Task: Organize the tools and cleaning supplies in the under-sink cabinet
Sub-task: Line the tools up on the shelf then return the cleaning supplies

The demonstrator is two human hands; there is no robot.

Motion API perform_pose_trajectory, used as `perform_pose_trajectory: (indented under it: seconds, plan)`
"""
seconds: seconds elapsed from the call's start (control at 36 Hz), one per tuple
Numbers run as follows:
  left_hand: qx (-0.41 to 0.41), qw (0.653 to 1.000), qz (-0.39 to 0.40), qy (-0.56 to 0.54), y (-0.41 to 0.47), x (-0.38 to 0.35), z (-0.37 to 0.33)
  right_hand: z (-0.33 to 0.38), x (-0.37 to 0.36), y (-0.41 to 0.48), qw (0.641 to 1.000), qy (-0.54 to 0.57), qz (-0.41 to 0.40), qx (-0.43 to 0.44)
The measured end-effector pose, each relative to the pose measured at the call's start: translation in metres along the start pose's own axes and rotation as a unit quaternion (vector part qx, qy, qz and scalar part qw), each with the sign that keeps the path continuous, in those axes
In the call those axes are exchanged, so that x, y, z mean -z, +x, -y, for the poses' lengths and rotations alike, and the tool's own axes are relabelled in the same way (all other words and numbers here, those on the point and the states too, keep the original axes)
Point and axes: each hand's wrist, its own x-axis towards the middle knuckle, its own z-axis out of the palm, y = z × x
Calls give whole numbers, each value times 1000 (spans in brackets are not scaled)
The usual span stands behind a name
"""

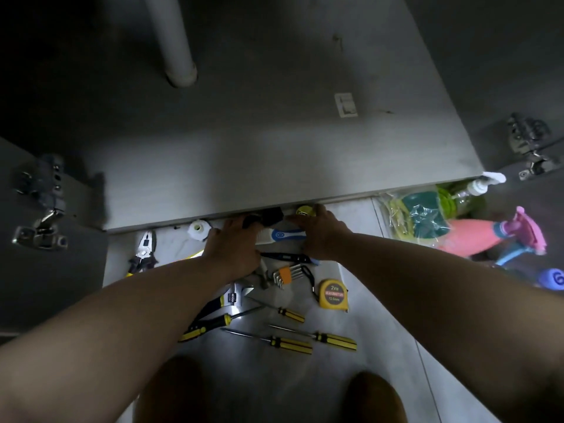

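Down low, the left hand (235, 244) has its fingers (241, 223) bent over a black thing (268, 217) and over the left end of a blue-and-white handle (282, 235) — I cannot tell if they squeeze it or just rest on it. The right hand (323, 235) keeps its fingers close together, tips on a yellow round thing (304, 210); I cannot tell if it pinches.

The handle lies flat on the floor (274, 380) between both hands, right by the front edge of the cabinet (274, 154). Its long way runs left to right along that edge, blue end toward the right hand.

A white roll (198, 229) sits by the left thumb. Closer to the person lie hex keys (287, 274), a tape measure (333, 294) and screwdrivers (290, 345) — a pink spray bottle (476, 236) lies off to the right.
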Motion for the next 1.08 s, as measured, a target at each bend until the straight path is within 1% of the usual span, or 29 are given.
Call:
perform_pose_trajectory:
  seconds: [0.08, 0.17, 0.25, 0.33, 0.42, 0.5, 0.53, 0.61, 0.67, 0.72, 0.81, 0.86, 0.92, 1.0, 1.08]
  plan:
    - [-3, 1000, -2, -2, 2, 2, 3, -1, -6, 7, 1000, 14, -5, -10]
    - [-6, 1000, -10, -7, 3, 3, 4, -6, -10, 5, 999, 41, -33, -9]
    - [-13, 999, -17, -32, 2, 4, 2, -13, -10, -5, 996, 55, -68, 6]
    - [-25, 997, -54, -47, -3, 5, -1, -27, -8, -22, 994, 39, -98, 39]
    - [-56, 993, -99, -11, -11, 5, -7, -45, -4, -43, 993, 24, -98, 69]
    - [-73, 990, -118, 10, -22, 3, -16, -65, -4, -72, 993, 54, -81, 68]
    - [-83, 990, -111, 3, -26, 4, -20, -72, -7, -83, 993, 67, -73, 65]
    - [-165, 983, -86, 6, -35, 8, -39, -96, -27, -116, 992, 99, -59, 45]
    - [-202, 977, -70, 14, -39, 15, -55, -113, -45, -137, 992, 112, -51, 20]
    - [-229, 972, -50, 22, -43, 24, -75, -129, -63, -153, 991, 124, -46, -17]
    - [-260, 964, -24, 45, -46, 38, -105, -152, -80, -167, 982, 153, -60, -98]
    - [-269, 961, 3, 55, -45, 46, -123, -167, -87, -168, 970, 183, -73, -139]
    - [-266, 962, 24, 62, -43, 52, -139, -181, -91, -163, 963, 200, -85, -159]
    - [-249, 967, 39, 45, -40, 56, -159, -195, -91, -150, 956, 211, -116, -168]
    - [-223, 974, 37, 7, -36, 52, -174, -197, -87, -138, 948, 223, -152, -167]
